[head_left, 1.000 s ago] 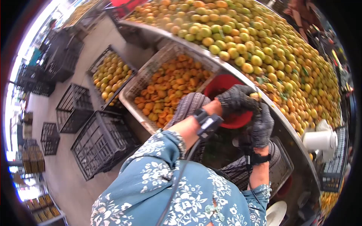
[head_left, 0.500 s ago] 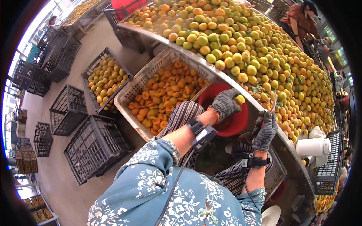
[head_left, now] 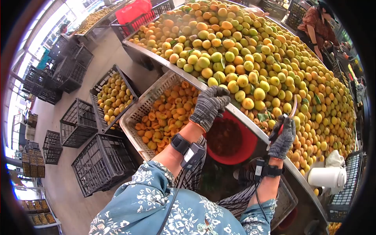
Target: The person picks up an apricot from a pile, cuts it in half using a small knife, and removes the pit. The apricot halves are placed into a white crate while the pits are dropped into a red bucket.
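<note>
My left hand [head_left: 210,106], in a grey knitted glove, is at the metal table rim, over the edge of the crate of cut fruit. Its fingers are curled; what they hold, if anything, is hidden. My right hand [head_left: 282,138], gloved too, is closed around a knife [head_left: 294,107] with a red handle, its curved blade pointing up beside the pile. Yellow-green and orange apricots [head_left: 243,81] are heaped on the table. Below my hands stands a red bucket [head_left: 250,141] with brownish contents. Halved apricots [head_left: 172,111] fill part of the pale plastic crate [head_left: 130,117] on the left.
A black crate of whole apricots [head_left: 114,98] stands left of the pale crate. Black crates [head_left: 103,164] sit on the floor. The metal table rim [head_left: 184,73] runs diagonally before me. A white container [head_left: 327,177] is at right; a co-worker [head_left: 318,27] stands beyond the pile.
My left hand has moved up and left from over the bucket to the table rim; the yellow fruit at its fingertips no longer shows. My right hand, with the knife, has shifted slightly right.
</note>
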Motion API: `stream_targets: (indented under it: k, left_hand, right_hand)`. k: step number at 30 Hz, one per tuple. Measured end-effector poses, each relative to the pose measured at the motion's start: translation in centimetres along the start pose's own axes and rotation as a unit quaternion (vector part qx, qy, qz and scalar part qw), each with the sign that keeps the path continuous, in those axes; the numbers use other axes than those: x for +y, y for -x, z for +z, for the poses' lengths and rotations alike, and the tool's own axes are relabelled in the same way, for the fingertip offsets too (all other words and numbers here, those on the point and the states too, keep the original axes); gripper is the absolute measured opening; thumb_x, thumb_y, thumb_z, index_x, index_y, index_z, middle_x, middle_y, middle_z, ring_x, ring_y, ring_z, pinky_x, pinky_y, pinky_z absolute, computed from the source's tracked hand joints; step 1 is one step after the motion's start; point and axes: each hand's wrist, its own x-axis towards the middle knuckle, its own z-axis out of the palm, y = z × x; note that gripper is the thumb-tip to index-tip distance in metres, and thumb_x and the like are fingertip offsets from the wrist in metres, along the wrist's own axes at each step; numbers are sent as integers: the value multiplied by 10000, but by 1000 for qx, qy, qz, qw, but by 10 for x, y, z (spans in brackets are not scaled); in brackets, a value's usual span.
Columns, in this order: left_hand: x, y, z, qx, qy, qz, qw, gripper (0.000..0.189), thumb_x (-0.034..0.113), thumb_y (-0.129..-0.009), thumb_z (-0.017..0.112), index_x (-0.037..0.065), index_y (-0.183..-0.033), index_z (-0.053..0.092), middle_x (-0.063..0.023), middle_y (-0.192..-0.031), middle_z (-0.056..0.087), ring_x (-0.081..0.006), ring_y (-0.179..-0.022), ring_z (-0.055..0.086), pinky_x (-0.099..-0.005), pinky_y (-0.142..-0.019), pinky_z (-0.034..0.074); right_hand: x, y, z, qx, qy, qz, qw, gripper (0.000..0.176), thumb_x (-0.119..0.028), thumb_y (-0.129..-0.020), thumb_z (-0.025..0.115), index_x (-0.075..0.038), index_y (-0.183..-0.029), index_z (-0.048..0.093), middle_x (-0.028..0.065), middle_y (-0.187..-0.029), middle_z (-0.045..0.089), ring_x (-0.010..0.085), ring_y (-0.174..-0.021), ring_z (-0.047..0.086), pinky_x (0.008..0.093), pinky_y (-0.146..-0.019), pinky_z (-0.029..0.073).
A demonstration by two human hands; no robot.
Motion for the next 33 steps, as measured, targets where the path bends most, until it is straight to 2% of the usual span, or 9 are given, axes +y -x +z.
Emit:
stream_targets:
  k: [5,7,9,15,20,22,27,29,33]
  left_hand:
    - [22,-62,-8,71,-149,70,984,182,107,-790,736,25,-943,680,-41,-803,659,-111,-683,591,-263,-621,507]
    - [19,-96,-15,76,-180,165,967,216,123,-770,749,16,-945,679,-67,-850,687,-134,-765,613,-285,-730,512]
    - [28,-128,-18,78,-203,202,955,211,113,-775,740,14,-952,678,-68,-858,689,-130,-769,613,-279,-719,512]
    - [83,-210,-15,71,-272,227,933,180,139,-720,771,45,-861,710,-60,-714,678,-122,-641,604,-275,-630,508]
    - [105,-251,-1,83,-603,208,766,384,352,-725,734,172,-1061,695,-90,-1065,691,-296,-1010,642,-406,-899,492]
    - [101,-261,15,70,-670,192,713,379,357,-742,712,180,-1077,690,-99,-1097,678,-296,-1037,629,-414,-912,488]
    - [79,-277,45,75,-836,162,518,399,326,-798,624,187,-1170,654,-125,-1231,614,-297,-1176,554,-436,-968,461]
    - [77,-291,45,53,-840,144,521,408,322,-807,617,186,-1191,642,-140,-1301,564,-328,-1241,494,-444,-984,451]
    - [78,-296,40,66,-847,169,500,382,308,-797,630,143,-1139,668,-135,-1212,620,-317,-1150,565,-438,-957,470]
  right_hand:
    - [3,-12,-10,0,-19,66,998,169,-207,-922,626,-39,-910,638,8,-672,591,61,-473,477,198,-358,328]
    - [10,-22,-12,3,7,26,1000,278,-322,-945,583,-52,-906,635,-11,-556,517,78,-347,397,211,-300,286]
    - [10,-29,-18,-10,-9,42,999,183,-216,-919,634,-33,-917,629,-12,-656,563,58,-493,480,186,-435,363]
    - [6,-39,-11,-34,9,64,997,158,-202,-935,590,-49,-908,618,-12,-623,540,57,-481,470,182,-411,346]
    - [-1,-47,1,-34,21,56,998,128,-171,-945,547,-77,-884,609,-30,-587,512,50,-419,412,190,-360,292]
    - [7,-52,-5,-48,39,29,998,268,-315,-964,550,-63,-937,634,-23,-573,493,54,-386,397,196,-335,291]
    - [5,-58,-5,-47,55,46,996,266,-309,-966,546,-60,-936,633,-10,-575,510,60,-383,402,203,-327,290]
    - [-2,-58,0,-30,43,66,996,132,-181,-930,587,-83,-842,596,-42,-565,492,45,-392,390,195,-349,266]
    - [13,-65,-5,-53,52,36,997,247,-301,-955,567,-63,-937,631,-14,-565,495,60,-387,397,198,-336,286]
